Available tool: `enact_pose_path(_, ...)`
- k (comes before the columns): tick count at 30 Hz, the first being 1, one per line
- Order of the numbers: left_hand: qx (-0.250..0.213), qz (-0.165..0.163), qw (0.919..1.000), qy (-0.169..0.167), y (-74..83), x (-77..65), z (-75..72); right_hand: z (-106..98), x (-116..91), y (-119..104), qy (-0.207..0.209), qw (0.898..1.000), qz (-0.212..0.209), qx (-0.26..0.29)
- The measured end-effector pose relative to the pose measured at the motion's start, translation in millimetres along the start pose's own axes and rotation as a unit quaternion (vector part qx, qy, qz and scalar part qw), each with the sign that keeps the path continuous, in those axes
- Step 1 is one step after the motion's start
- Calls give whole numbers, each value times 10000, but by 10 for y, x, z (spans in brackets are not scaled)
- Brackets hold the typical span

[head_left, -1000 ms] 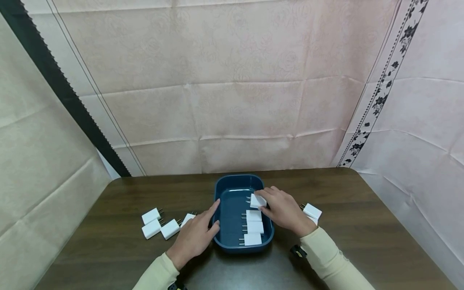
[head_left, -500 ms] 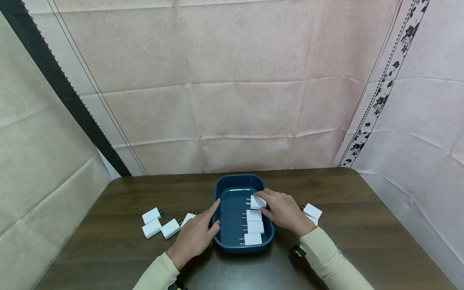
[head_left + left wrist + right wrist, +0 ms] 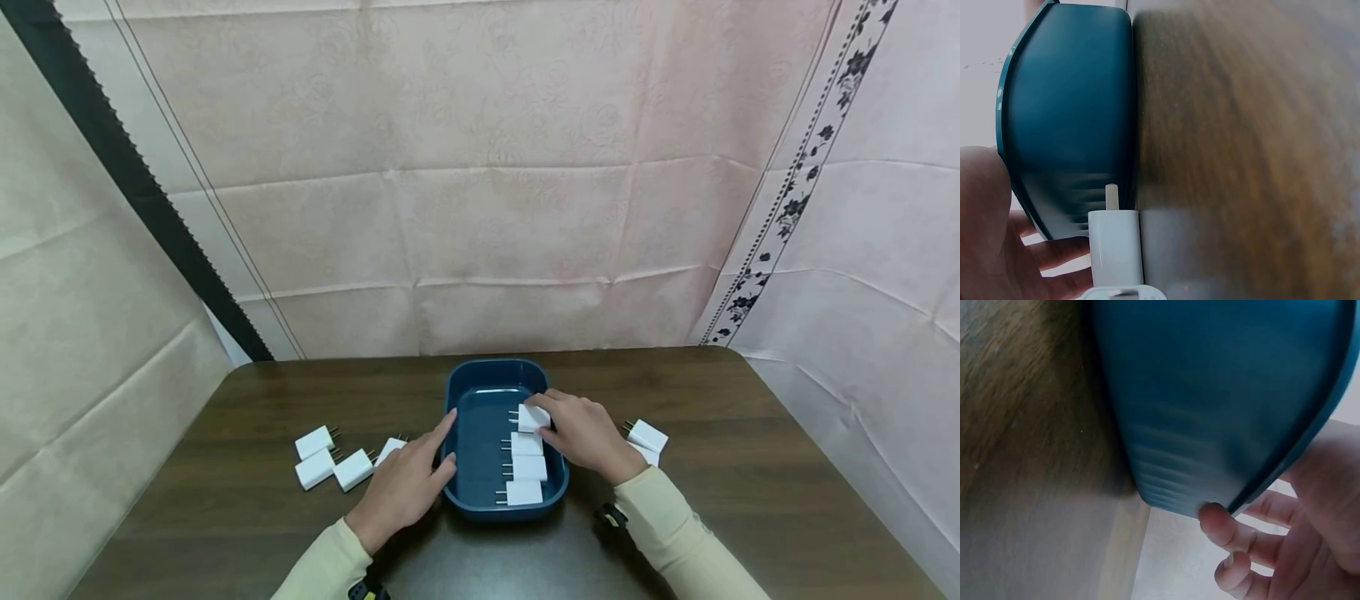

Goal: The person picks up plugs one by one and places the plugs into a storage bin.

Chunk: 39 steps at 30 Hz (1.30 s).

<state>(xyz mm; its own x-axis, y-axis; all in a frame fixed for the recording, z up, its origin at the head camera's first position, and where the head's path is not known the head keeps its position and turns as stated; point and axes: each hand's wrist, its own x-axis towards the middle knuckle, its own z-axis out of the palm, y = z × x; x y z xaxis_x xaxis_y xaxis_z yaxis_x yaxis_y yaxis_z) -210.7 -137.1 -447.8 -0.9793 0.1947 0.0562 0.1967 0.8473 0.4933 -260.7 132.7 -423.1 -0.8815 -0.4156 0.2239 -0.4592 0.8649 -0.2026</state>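
A dark blue tray (image 3: 472,510) sits on the table with several white charger plugs lined up along its right side, prongs pointing left. My right hand (image 3: 588,433) reaches over the tray's right rim and pinches the farthest charger plug (image 3: 529,417) between thumb and fingers. In the right wrist view, other fingers (image 3: 1216,524) of that hand lie against the tray's outer wall. My left hand (image 3: 405,487) rests at the left rim, index finger and thumb extended and holding no plug. A loose white charger plug (image 3: 1115,250) stands beside this hand in the left wrist view.
Several white charger plugs (image 3: 315,469) lie on the brown wooden table (image 3: 247,517) left of the tray. Two more plugs (image 3: 647,436) lie beyond my right wrist. Pale cloth (image 3: 510,208) hangs behind the table's far edge and on both sides.
The right hand keeps hold of the farthest charger plug, which has settled slightly nearer the row. The left hand stays at the rim; the whole view shifts a little.
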Motion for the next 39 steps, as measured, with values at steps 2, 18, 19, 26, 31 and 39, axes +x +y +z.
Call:
enact_pose_path(2,-16,-13,10000,-13,2,4,-3,1,10,-5,-15,10000,24,-14)
enact_pose_path(18,32,4,10000,-31,-13,1,15,27,69,-61,-193,9996,139,-170)
enact_pose_path(19,48,12,10000,-21,-14,6,16,30,77,-61,-183,9996,126,-198)
enact_pose_path(26,105,42,9999,-8,-14,18,7,14,105,-74,-239,9994,111,-219)
enact_pose_path(31,102,46,9999,8,-11,19,6,8,112,-80,-289,9991,97,-285)
enact_pose_path(39,54,-28,10000,6,1,15,6,-1,139,-89,-467,9984,184,-255)
